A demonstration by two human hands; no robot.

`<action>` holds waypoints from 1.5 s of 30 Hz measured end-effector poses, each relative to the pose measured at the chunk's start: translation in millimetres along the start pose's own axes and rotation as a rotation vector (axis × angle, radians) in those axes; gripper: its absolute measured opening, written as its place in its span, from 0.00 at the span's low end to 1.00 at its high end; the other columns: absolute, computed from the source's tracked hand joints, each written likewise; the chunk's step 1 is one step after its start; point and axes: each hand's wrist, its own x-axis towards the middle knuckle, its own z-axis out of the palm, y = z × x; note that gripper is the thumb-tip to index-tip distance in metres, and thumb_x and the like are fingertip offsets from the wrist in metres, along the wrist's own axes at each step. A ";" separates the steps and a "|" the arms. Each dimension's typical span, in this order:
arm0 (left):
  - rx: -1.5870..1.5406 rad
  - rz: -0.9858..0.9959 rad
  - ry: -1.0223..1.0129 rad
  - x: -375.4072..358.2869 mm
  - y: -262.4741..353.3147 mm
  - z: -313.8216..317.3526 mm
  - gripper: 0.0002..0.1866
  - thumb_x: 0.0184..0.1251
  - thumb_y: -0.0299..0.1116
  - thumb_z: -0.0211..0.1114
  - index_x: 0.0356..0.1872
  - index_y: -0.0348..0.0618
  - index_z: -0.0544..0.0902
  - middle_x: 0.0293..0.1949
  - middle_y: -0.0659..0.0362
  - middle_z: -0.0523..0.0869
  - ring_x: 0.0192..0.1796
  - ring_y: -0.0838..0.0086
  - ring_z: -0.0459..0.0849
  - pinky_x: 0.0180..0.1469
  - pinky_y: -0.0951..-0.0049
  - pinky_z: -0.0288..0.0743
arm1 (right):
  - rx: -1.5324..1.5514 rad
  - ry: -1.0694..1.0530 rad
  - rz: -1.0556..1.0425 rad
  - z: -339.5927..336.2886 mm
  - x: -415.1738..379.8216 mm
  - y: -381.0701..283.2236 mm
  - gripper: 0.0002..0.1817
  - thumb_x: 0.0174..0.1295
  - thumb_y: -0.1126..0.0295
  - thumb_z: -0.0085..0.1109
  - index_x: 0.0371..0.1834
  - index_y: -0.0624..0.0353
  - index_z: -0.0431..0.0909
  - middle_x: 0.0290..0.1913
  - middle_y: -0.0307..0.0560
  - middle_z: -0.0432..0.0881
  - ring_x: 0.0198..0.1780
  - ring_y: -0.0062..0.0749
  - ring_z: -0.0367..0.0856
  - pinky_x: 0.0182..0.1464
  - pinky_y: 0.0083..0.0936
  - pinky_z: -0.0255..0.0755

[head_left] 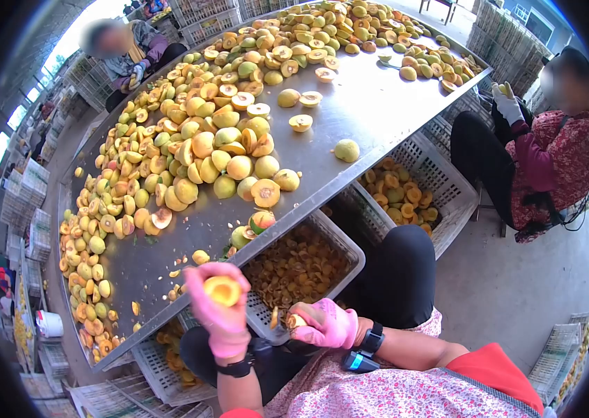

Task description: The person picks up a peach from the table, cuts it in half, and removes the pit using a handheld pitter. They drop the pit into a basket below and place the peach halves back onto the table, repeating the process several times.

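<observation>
My left hand (219, 306), in a pink glove, grips a hollowed yellow peach half (222, 290) with its cut face showing. To its right, my right hand (326, 324), also gloved in pink, is closed around something small that I cannot make out; a pale brownish end shows at the fingers. A thin piece of fruit (274, 318) is just left of that hand, over the rim of a white crate (351, 259) holding many brown pits and scraps (301, 263). Above my hands, the metal table (190, 233) bears a large heap of peach halves (204, 143).
Another crate (451, 181) with peach halves stands right of my knee, and one more crate (158, 373) lies below the table's left edge. A co-worker (559, 153) sits at the right, another (137, 52) across the table. Stacked crates (507, 42) stand behind.
</observation>
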 end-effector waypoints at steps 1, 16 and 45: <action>0.163 0.179 0.026 3.5 19.5 -18.5 0.29 0.85 0.58 0.43 0.32 0.46 0.79 0.26 0.58 0.80 0.23 0.73 0.77 0.22 0.78 0.67 | -0.078 0.020 0.046 -1.6 1.9 5.9 0.21 0.75 0.50 0.57 0.55 0.57 0.73 0.36 0.54 0.85 0.37 0.53 0.86 0.39 0.41 0.77; 1.529 0.355 -0.832 117.2 23.1 -19.4 0.26 0.67 0.39 0.68 0.64 0.40 0.80 0.54 0.49 0.82 0.51 0.56 0.84 0.55 0.62 0.79 | -0.450 0.044 0.470 -0.1 4.6 53.0 0.24 0.75 0.53 0.53 0.62 0.59 0.66 0.40 0.64 0.87 0.43 0.61 0.87 0.44 0.52 0.78; 0.249 -0.443 -0.435 39.0 -1.6 3.5 0.34 0.81 0.56 0.36 0.52 0.36 0.84 0.32 0.58 0.85 0.22 0.78 0.77 0.19 0.81 0.64 | 0.037 0.206 0.348 -20.4 15.3 -38.0 0.21 0.77 0.51 0.57 0.51 0.59 0.72 0.31 0.54 0.83 0.35 0.49 0.85 0.38 0.40 0.76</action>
